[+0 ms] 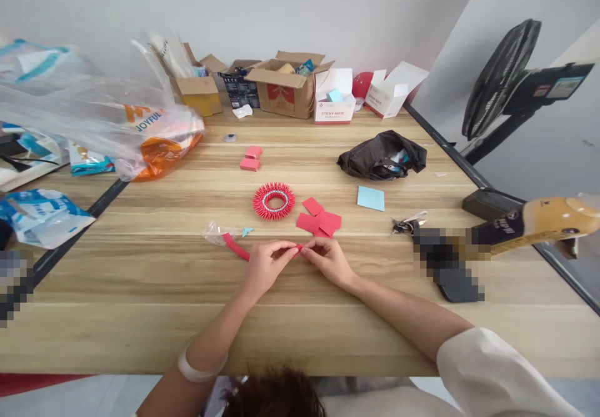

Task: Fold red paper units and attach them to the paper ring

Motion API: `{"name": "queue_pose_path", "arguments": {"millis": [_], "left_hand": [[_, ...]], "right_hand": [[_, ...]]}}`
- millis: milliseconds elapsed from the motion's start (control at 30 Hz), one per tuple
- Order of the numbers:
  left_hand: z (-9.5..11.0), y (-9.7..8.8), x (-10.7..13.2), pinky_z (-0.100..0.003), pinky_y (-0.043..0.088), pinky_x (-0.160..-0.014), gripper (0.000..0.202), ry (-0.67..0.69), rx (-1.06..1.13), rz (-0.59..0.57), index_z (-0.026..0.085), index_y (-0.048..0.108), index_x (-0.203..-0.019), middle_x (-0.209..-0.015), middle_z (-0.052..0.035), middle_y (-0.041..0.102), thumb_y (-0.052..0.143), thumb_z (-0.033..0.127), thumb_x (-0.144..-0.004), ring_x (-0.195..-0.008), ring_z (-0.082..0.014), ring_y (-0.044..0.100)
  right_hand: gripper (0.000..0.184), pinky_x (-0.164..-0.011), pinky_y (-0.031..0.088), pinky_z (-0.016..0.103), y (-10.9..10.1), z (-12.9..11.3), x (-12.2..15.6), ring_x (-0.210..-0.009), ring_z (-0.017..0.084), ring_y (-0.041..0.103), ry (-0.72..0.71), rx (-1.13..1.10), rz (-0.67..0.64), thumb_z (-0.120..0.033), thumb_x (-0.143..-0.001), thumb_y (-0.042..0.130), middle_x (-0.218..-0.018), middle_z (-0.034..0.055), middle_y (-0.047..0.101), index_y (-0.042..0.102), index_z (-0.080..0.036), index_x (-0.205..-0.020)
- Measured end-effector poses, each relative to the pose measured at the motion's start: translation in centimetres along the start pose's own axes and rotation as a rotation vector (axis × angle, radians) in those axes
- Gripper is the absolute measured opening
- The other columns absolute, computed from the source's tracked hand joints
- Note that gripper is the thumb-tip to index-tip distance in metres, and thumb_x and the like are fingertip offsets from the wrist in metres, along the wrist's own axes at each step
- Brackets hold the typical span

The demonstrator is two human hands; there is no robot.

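Observation:
Both hands meet over the near middle of the table, each pinching a small piece of red paper (299,249) from its own side. My left hand (268,267) is closed with thumb and forefinger on it; so is my right hand (329,261). Much of the piece is hidden by the fingertips. Left of my left hand lies a red strip (235,246), partly covered by the hand. Just beyond my hands are loose red paper slips (320,218), overlapping. A ring of folded red paper pieces (274,201) with a light blue inner band lies farther back.
Small blue folded pieces (247,232) and a clear plastic wrapper (214,234) lie left. Two red paper stacks (250,164), a blue paper pad (370,198) and a black bag (382,156) sit farther back. Cardboard boxes (285,95) line the wall; a fan (501,79) stands right.

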State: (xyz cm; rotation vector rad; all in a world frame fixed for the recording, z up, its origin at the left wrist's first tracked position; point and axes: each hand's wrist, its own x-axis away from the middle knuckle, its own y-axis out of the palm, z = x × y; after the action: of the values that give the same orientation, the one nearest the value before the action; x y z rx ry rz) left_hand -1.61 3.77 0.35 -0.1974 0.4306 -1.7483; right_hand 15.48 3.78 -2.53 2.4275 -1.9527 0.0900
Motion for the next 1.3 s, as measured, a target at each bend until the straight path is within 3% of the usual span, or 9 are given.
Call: {"name": "queue_pose_path", "arguments": {"millis": [433,900,1300], "left_hand": [[-0.2,0.0,0.4,-0.022,0.053,-0.065,0.017,0.045,-0.056,-0.019,0.016,0.071,-0.086,-0.078,-0.0024,0.073,0.059,0.028,-0.083,-0.069,-0.0151,0.068],[-0.5,0.2,0.4,-0.021,0.053,-0.069,0.013,0.011,-0.001,-0.058,0.015,0.068,-0.082,-0.079,-0.0022,0.072,0.058,0.024,-0.083,-0.072,-0.0142,0.068],[-0.3,0.3,0.6,-0.021,0.053,-0.068,0.012,0.021,-0.053,-0.012,0.017,0.066,-0.081,-0.08,-0.0008,0.072,0.059,0.025,-0.083,-0.073,-0.0133,0.067]], "right_hand": [[0.022,-0.06,0.047,0.024,0.0,-0.5,0.1,-0.062,0.011,0.06,-0.022,-0.147,-0.038,-0.037,-0.074,0.068,-0.07,0.0025,0.069,0.064,-0.015,-0.075],[0.019,-0.068,0.05,0.028,-0.1,0.6,-0.3,-0.069,0.015,0.064,-0.072,-0.119,-0.029,-0.035,-0.074,0.068,-0.074,0.0047,0.07,0.066,-0.016,-0.074],[0.018,-0.068,0.049,0.027,-0.1,0.1,0.0,-0.07,0.014,0.062,-0.057,-0.1,-0.038,-0.034,-0.075,0.067,-0.077,0.0039,0.068,0.065,-0.017,-0.077]]}}
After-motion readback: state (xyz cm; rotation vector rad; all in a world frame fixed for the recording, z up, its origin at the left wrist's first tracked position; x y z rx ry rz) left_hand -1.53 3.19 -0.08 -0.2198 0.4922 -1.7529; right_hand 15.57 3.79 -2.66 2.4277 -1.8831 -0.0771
